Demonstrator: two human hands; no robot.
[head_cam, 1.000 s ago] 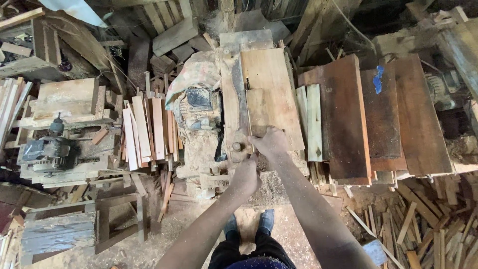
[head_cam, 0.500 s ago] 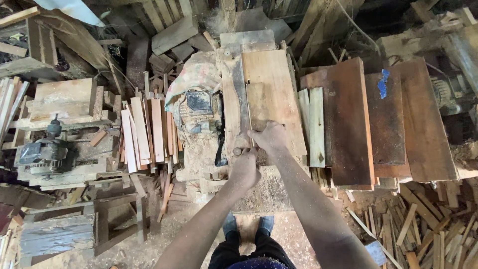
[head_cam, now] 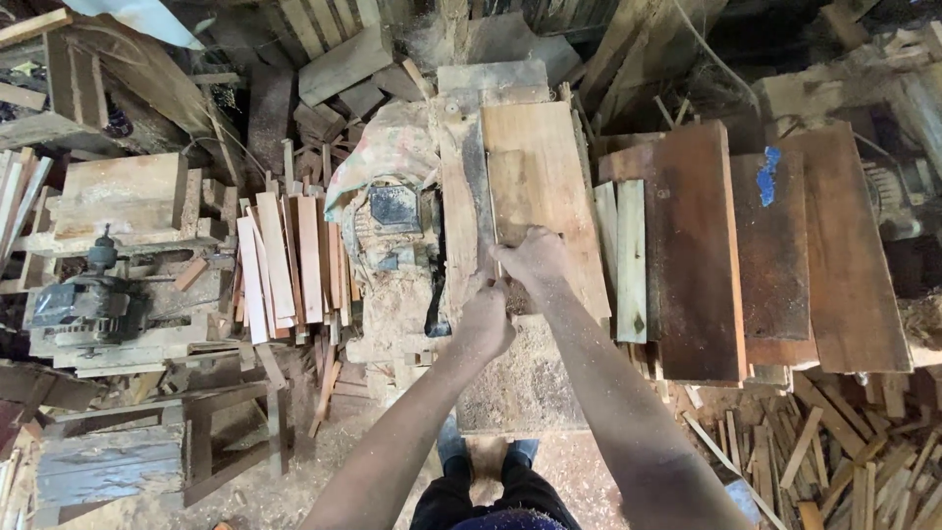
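At the saw table (head_cam: 530, 393), both hands grip a thin wood strip (head_cam: 494, 221) at twelve o'clock: left hand (head_cam: 483, 322) closed behind, right hand (head_cam: 532, 260) pressing; next needs steady feeding.

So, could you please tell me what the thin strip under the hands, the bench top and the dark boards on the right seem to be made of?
The thin strip looks like pale raw wood, though it is too slim to be sure. Left hand and right hand press on it. The bench top looks like unfinished timber, grainy and dusted with sawdust. The dark boards look like reddish-brown planks, rough-sawn, one with a blue mark.
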